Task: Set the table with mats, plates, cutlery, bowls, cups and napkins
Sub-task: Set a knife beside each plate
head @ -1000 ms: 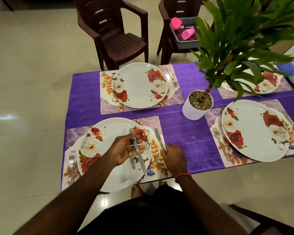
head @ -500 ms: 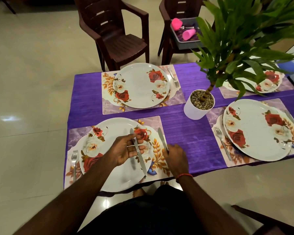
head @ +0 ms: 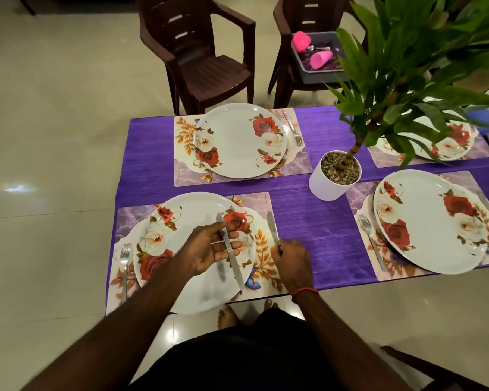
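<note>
right hand (head: 291,261): fingers curled round the handle end of the placed knife (head: 271,227), whose blade lies flat on the near-left mat (head: 254,198), just beside the plate (head: 192,210) rim. left hand (head: 206,249): palm up over the plate, fingers half bent, pinching the spare knife (head: 232,258) at mid-length. knives: judged light, stiff steel, smooth and apt to slip; best taken at the handle, clear of the blade. against the earlier frames: both hands and both knives sit almost as before; only the view has shifted slightly.
</note>
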Available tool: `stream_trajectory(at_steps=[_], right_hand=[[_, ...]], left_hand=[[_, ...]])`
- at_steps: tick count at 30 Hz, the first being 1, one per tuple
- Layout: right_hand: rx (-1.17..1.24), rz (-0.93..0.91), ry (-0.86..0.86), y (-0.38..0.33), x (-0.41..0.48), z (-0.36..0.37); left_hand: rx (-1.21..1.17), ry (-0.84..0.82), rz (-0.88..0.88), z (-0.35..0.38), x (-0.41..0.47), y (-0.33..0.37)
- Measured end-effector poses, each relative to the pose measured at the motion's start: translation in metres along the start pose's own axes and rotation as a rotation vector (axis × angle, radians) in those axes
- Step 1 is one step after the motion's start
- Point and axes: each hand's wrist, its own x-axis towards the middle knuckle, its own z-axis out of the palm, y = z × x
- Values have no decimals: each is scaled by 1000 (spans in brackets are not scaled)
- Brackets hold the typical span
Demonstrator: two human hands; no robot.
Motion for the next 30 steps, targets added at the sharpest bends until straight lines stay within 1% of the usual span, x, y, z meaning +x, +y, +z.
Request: stream_trajectory(at_steps=[17,30], right_hand=[[-2,-45,-19,6,-3,-1],[56,-122,-92,14,-1,-13]], left_hand=[[-66,49,5,-9,-13,-15],[-125,125,52,12,-30,-29]])
